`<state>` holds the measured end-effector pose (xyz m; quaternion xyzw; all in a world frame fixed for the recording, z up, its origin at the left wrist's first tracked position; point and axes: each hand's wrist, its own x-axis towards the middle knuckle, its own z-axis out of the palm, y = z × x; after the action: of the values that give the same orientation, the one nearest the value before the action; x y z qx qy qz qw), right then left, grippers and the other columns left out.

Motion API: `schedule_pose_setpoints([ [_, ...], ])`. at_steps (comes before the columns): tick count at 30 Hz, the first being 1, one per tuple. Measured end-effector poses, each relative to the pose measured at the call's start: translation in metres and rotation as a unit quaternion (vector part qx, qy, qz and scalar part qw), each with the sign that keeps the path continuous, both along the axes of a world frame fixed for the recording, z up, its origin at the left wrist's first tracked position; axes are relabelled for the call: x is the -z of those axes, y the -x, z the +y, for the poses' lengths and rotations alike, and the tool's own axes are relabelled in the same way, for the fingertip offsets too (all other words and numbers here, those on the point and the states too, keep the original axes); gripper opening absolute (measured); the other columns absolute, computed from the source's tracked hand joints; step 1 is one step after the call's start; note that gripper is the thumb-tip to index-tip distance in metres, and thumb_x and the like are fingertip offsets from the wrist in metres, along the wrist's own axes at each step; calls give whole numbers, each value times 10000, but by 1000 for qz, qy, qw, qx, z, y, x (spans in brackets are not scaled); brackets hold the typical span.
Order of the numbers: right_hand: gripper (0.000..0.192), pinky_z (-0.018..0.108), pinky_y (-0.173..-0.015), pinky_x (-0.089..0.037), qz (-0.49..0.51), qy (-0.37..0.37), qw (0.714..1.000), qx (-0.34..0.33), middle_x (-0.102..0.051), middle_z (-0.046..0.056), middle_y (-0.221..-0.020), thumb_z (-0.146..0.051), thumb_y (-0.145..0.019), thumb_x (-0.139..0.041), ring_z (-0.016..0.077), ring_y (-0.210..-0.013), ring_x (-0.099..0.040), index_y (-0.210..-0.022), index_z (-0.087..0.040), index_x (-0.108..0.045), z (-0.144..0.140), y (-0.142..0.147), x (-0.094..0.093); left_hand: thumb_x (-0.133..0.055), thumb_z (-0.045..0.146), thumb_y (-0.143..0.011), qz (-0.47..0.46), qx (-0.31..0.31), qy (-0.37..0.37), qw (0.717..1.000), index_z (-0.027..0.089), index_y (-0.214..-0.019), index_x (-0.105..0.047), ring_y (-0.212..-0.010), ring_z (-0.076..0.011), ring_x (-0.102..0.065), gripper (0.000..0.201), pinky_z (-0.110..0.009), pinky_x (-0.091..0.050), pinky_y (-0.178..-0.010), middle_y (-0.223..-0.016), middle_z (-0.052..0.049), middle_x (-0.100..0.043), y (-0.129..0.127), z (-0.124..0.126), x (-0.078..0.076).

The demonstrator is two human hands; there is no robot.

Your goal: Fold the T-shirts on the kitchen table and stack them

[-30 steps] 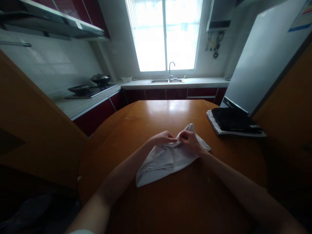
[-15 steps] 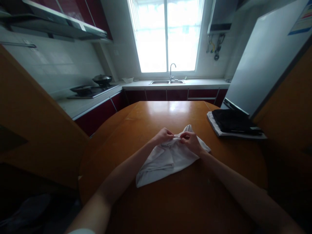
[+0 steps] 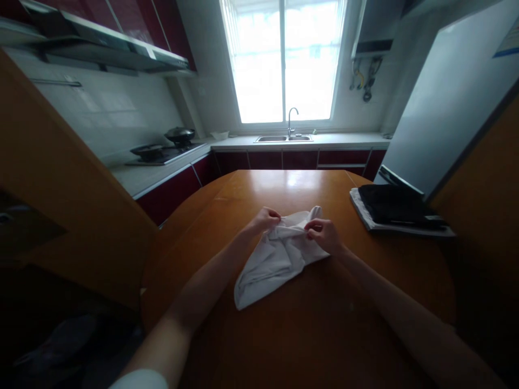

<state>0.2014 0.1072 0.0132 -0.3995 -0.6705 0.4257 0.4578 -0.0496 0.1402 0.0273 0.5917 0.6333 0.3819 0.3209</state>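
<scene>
Two hands meet over a white cloth (image 3: pixel 275 259) that lies near the middle of the round wooden surface (image 3: pixel 324 324). The left hand (image 3: pixel 265 220) pinches the cloth's upper edge with fingers curled shut on the fabric, and the right hand (image 3: pixel 324 235) pinches the same edge just beside it, thumb and forefinger closed on a fold. Compared with a second ago, the hands stand a little farther apart along that edge, and the cloth's far corner, which then spread out beyond the right hand, is now drawn in and bunched between them; the cloth looks narrower and more gathered, so the fabric seems to be in the midst of being folded or rolled at its top. The lower tip of the cloth points back toward the person. To the right of the cloth, well apart, a dark folded stack (image 3: pixel 399 208) rests at the surface's edge. Beyond the cloth, a sink (image 3: pixel 284 138) sits under a bright window (image 3: pixel 284 59), and a stove (image 3: pixel 166 153) is off to the left.
</scene>
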Motion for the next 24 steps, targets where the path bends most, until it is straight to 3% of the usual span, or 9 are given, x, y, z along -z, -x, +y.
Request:
schedule_pose_setpoints([
  [5,158,261,-540,-449,-54,-47,993,91,-714,50,-643,-269,-675,-577,206,-632,-669,-661,-179,-706,8,-15,-11,-623,206,-794,26,-175,-143,974,132,-907,-723,-693,-156,-621,168,-237,-477,-611,-845,-62,-707,60,20,-47],
  [10,111,265,-517,-391,-184,-26,965,185,-706,71,-615,-253,-686,-640,206,-602,-651,-614,-188,-695,30,-37,0,-576,163,-859,67,-250,-277,925,164,-907,-676,-852,-178,-631,111,-262,-498,-806,-900,-67,-692,113,27,-103],
  [12,144,266,-509,-372,-217,-8,959,182,-700,77,-614,-280,-711,-662,201,-591,-639,-607,-184,-688,38,-45,5,-579,167,-866,81,-241,-322,912,165,-901,-673,-808,-171,-627,101,-261,-498,-792,-853,-53,-686,125,24,-122],
  [15,153,266,-522,-378,-239,2,959,153,-704,77,-651,-290,-745,-654,198,-607,-636,-650,-179,-697,47,-51,14,-619,220,-872,73,-171,-305,934,159,-934,-678,-711,-152,-613,106,-243,-496,-693,-804,-34,-681,126,14,-146],
  [18,116,266,-563,-401,-248,-18,951,186,-729,89,-755,-257,-761,-635,199,-665,-651,-770,-180,-721,51,-53,22,-682,273,-862,57,-67,-205,975,146,-958,-693,-623,-133,-592,160,-234,-480,-609,-751,-24,-674,114,8,-161],
  [21,139,275,-607,-426,-251,-19,948,197,-742,105,-822,-241,-777,-608,205,-717,-666,-820,-183,-726,54,-52,30,-774,247,-807,29,35,-48,998,116,-913,-713,-609,-146,-614,178,-265,-498,-605,-707,-33,-661,102,18,-167],
  [22,146,278,-622,-435,-250,-18,950,188,-743,107,-832,-242,-785,-596,209,-731,-670,-820,-182,-725,55,-51,33,-805,224,-780,12,37,-32,999,105,-875,-711,-615,-156,-625,180,-278,-507,-612,-690,-36,-652,100,26,-169],
  [24,162,283,-651,-453,-248,-18,954,169,-745,106,-842,-243,-794,-575,215,-758,-680,-821,-180,-721,56,-50,37,-829,204,-765,-28,-18,-99,995,92,-820,-687,-631,-161,-634,189,-290,-519,-622,-661,-30,-626,98,48,-176],
])
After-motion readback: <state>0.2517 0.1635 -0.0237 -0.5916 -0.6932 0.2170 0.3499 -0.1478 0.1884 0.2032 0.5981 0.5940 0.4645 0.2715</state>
